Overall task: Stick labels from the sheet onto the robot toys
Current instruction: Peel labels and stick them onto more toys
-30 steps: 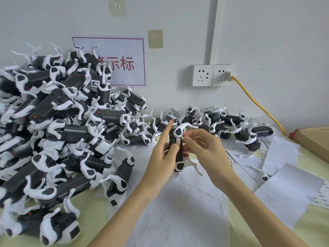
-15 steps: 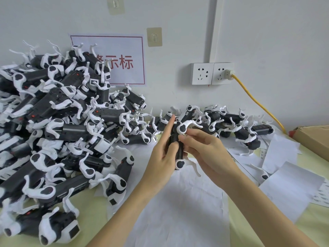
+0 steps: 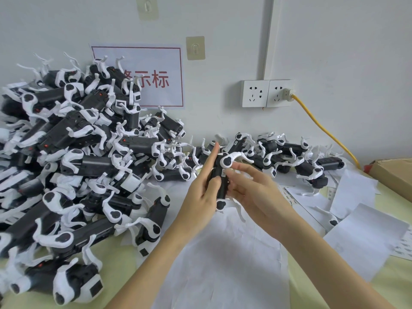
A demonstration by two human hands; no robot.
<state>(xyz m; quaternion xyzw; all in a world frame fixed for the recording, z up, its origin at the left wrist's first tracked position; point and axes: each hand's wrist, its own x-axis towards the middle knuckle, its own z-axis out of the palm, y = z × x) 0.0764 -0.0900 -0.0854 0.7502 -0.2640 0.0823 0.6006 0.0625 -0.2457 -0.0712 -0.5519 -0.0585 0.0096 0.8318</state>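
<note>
the left hand holds the robot toy upright, steadying it while the right hand fingers, lightly curled, press its label flat.

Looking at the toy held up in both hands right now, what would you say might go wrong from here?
1. The small label sits near the edge of the robot toy; pressed unevenly by the right hand, it may end up crooked or lift.
2. The left hand holds the toy with its forefinger straight, so the hold may be loose and the toy could slip.
3. The tall toy pile looks unstable and might slide onto the white paper.
</note>
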